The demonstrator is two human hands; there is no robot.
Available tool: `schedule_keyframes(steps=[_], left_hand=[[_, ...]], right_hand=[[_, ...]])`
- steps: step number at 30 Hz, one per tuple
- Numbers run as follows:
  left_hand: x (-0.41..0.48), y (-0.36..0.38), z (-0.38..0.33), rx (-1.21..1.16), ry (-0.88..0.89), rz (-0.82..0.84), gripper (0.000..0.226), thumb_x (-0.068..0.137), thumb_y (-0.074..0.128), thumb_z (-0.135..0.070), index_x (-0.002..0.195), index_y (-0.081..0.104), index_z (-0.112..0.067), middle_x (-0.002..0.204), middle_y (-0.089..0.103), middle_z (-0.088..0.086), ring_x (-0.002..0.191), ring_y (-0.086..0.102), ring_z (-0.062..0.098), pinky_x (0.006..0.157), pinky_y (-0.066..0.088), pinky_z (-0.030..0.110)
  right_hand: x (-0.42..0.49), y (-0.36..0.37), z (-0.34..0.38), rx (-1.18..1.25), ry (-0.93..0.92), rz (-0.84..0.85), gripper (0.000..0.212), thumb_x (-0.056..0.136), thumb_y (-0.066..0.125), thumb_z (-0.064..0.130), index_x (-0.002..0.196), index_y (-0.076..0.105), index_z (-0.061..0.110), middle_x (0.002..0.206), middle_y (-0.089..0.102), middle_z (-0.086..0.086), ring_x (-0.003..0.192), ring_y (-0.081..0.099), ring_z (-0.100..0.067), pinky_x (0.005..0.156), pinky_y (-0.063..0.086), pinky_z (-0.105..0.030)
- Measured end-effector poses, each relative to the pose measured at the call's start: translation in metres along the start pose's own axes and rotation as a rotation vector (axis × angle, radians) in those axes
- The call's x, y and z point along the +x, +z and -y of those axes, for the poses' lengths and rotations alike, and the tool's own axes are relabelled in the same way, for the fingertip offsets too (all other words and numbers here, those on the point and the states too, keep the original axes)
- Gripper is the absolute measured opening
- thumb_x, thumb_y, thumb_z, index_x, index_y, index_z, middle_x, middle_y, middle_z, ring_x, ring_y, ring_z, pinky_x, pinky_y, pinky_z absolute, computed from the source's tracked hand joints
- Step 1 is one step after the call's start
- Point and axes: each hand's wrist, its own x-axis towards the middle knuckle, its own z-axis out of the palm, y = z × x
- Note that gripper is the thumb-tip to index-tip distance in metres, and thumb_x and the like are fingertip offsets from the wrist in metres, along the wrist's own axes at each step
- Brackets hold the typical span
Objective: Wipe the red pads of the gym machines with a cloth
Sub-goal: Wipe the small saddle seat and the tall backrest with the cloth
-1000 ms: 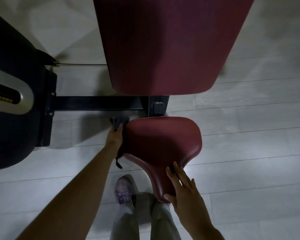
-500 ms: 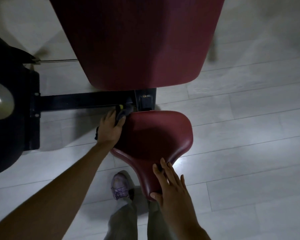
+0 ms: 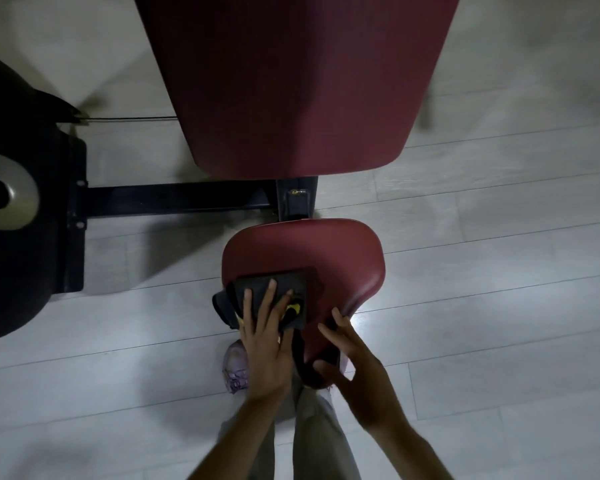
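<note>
**While the cloth sits on the seat pad: notes on the wipe**

Since the left hand [image 3: 264,341] lies flat on the dark cloth [image 3: 274,285] with fingers straight and spread, we read this as a wiping stroke on the red seat pad [image 3: 309,251]. The cloth is folded and shows a yellow scrap by the fingertips. It sits on the near left part of the pad, one corner hanging over the left edge. The right hand [image 3: 355,372] cups the pad's narrow front end, thumb on one side and spread fingers along the right edge. It is clamped loosely there as a brace.

Above, the large red back pad [image 3: 291,81] has no cloth on it. A black frame bar [image 3: 174,202] runs left to the dark weight housing [image 3: 18,237]. The floor [image 3: 482,306] is pale planks, and one shoe [image 3: 234,368] shows beside the seat.

How we judge the step is best done:
- Press with the whole palm, not the fingertips, so the cloth meets the vinyl evenly.
- Gather the loose corner under the hand. Left hanging, it may drag the cloth off the edge.
- Work in overlapping passes from the rear edge toward the narrow end, then follow the rolled rim.
- The far right of the pad lies beyond the cloth, so it needs its own pass.
- Shift the bracing hand before the last stroke, or the patch beneath it goes unwiped.
- The light is dim and we cannot tell clean from dirty, so coverage must be methodical.
</note>
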Motion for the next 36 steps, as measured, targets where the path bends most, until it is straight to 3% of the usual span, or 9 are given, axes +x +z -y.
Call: schedule_keyframes(steps=[2,6,9,12,20,24,28,33,36], left_hand=[[-0.015,0.006,-0.007,-0.089,-0.023,0.01,0.046,0.103,0.036,-0.039,0.148,0.041,-0.044,0.167,0.021,-0.019,0.158,-0.003,0.02,0.12,0.018,0.069],[-0.044,0.014,-0.02,-0.157,-0.015,0.024,0.044,0.102,0.039,-0.033,0.144,0.051,-0.033,0.167,0.024,-0.016,0.158,-0.003,0.021,0.124,0.013,0.058],[-0.077,0.024,-0.025,-0.02,0.118,0.064,0.048,0.098,0.049,-0.019,0.143,0.049,-0.035,0.167,0.02,-0.018,0.158,0.0,0.024,0.123,0.02,0.056],[-0.097,0.031,-0.011,0.246,0.371,0.084,0.048,0.094,0.052,-0.028,0.142,0.049,-0.029,0.168,0.02,-0.012,0.156,0.011,0.034,0.115,0.034,0.065],[0.01,0.053,-0.07,0.312,0.208,0.19,0.058,0.097,0.064,-0.012,0.15,0.045,-0.029,0.168,0.023,-0.01,0.158,0.002,0.024,0.123,0.017,0.058],[0.082,0.08,-0.101,0.322,0.317,0.352,0.05,0.097,0.062,-0.005,0.144,0.053,-0.018,0.165,0.032,-0.004,0.157,0.01,0.03,0.12,0.029,0.055],[0.093,0.089,-0.099,0.423,0.657,0.513,0.055,0.09,0.061,0.003,0.141,0.054,-0.016,0.16,0.04,-0.005,0.157,0.014,0.026,0.114,0.037,0.053],[0.069,0.036,-0.068,0.534,0.884,0.701,0.061,0.089,0.051,0.01,0.141,0.054,-0.022,0.159,0.04,-0.01,0.157,0.014,0.018,0.12,0.026,0.052],[0.04,0.005,-0.048,0.6,1.009,0.656,0.056,0.083,0.069,-0.001,0.132,0.06,-0.028,0.15,0.051,-0.013,0.153,0.022,0.019,0.114,0.038,0.051]], right_hand=[[-0.006,-0.013,-0.002,0.153,0.071,-0.122,0.05,0.097,0.061,0.045,0.145,0.046,0.048,0.147,0.036,0.046,0.137,0.033,0.021,0.103,0.027,0.001],[-0.018,-0.036,-0.02,0.201,0.174,-0.352,0.033,0.101,0.061,0.026,0.129,0.063,0.043,0.142,0.058,0.022,0.132,0.05,0.009,0.104,0.04,-0.014],[-0.027,-0.05,-0.028,0.19,0.224,-0.354,0.025,0.101,0.06,0.025,0.12,0.068,0.039,0.133,0.065,0.016,0.122,0.055,0.012,0.099,0.044,-0.009],[-0.032,-0.057,-0.029,0.198,0.222,-0.333,0.025,0.099,0.056,0.034,0.119,0.071,0.032,0.13,0.067,0.013,0.12,0.055,0.015,0.092,0.041,-0.001],[-0.038,-0.069,-0.038,0.191,0.254,-0.314,0.028,0.102,0.056,0.034,0.126,0.069,0.028,0.129,0.067,0.013,0.116,0.058,0.01,0.089,0.04,0.0],[-0.045,-0.074,-0.046,0.225,0.336,-0.34,0.026,0.104,0.055,0.033,0.126,0.068,0.031,0.127,0.065,0.015,0.113,0.06,-0.003,0.085,0.039,-0.005],[-0.052,-0.082,-0.056,0.252,0.38,-0.409,0.022,0.102,0.059,0.029,0.123,0.067,0.031,0.12,0.068,0.014,0.103,0.06,0.011,0.077,0.038,0.002],[-0.053,-0.091,-0.058,0.259,0.391,-0.44,0.03,0.102,0.059,0.03,0.132,0.061,0.027,0.119,0.067,0.011,0.106,0.065,-0.004,0.073,0.041,0.0],[-0.053,-0.089,-0.052,0.266,0.377,-0.41,0.042,0.103,0.057,0.033,0.144,0.047,0.033,0.124,0.059,0.012,0.1,0.06,0.008,0.077,0.043,-0.009]])
